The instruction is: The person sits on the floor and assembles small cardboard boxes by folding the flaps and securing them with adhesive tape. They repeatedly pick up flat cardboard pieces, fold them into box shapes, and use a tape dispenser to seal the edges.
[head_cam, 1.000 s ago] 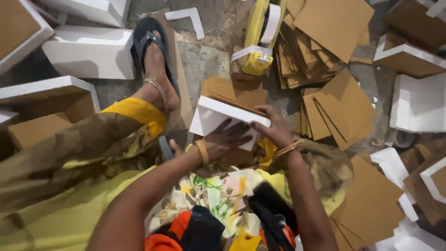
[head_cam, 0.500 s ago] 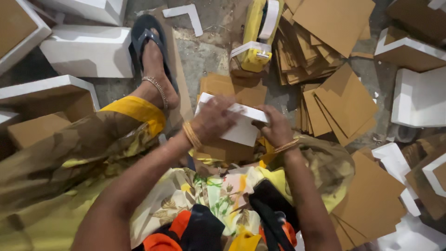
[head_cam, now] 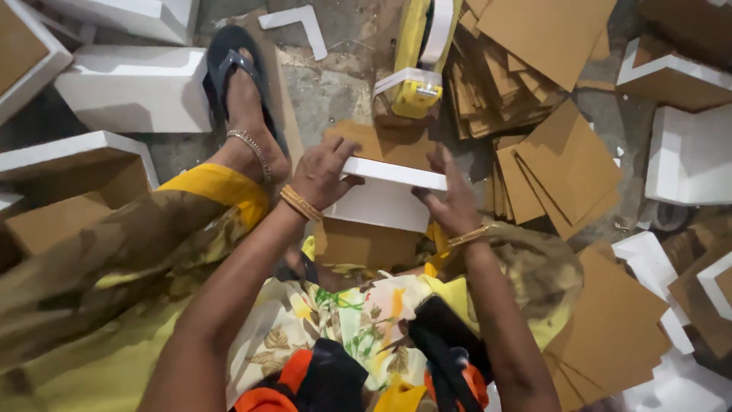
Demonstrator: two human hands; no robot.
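I hold a white-covered cardboard box [head_cam: 381, 200] in front of my lap, its open brown inside facing away and its white side toward me. My left hand [head_cam: 323, 172] grips the box's upper left corner, fingers curled over the rim. On the right edge rests my right hand [head_cam: 451, 200], fingers spread along the rim. Both wrists wear gold bangles. A brown board panel [head_cam: 364, 243] shows just under the box.
A yellow tape dispenser [head_cam: 418, 70] lies just beyond the box. Stacks of brown cardboard squares [head_cam: 560, 164] spread to the right. Finished white boxes [head_cam: 130, 95] stand at left and right. My sandalled foot [head_cam: 244, 99] stretches out ahead on the left.
The box has been turned and lifted upright between my hands. My left hand shifted from under it to its upper left corner; my right hand moved onto the right rim.
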